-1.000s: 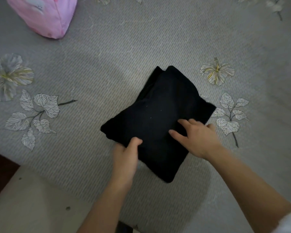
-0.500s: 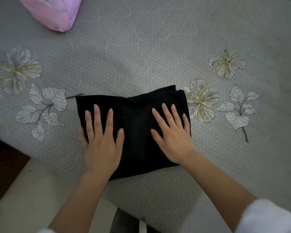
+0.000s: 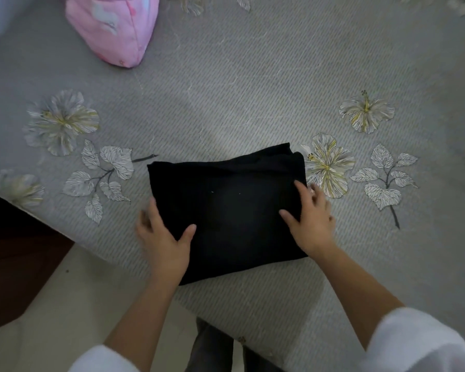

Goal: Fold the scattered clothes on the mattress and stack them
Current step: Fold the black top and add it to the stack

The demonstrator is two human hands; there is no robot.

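Dim, soft light lies over the grey mattress [image 3: 253, 76], with a paler patch just above the folded black garment [image 3: 226, 210], so dark its creases barely read. The right hand [image 3: 310, 224] shows smeared fingertips, and so does the left hand [image 3: 164, 242]. Edges bow with the wide lens. The white sleeve [image 3: 414, 345] looks soft and washed out.

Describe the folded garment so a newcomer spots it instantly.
On the grey flowered mattress, look near its front edge, between the left hand and right hand. The black garment lies folded into a rectangle, the only dark thing on it; the pink bundle sits far back.
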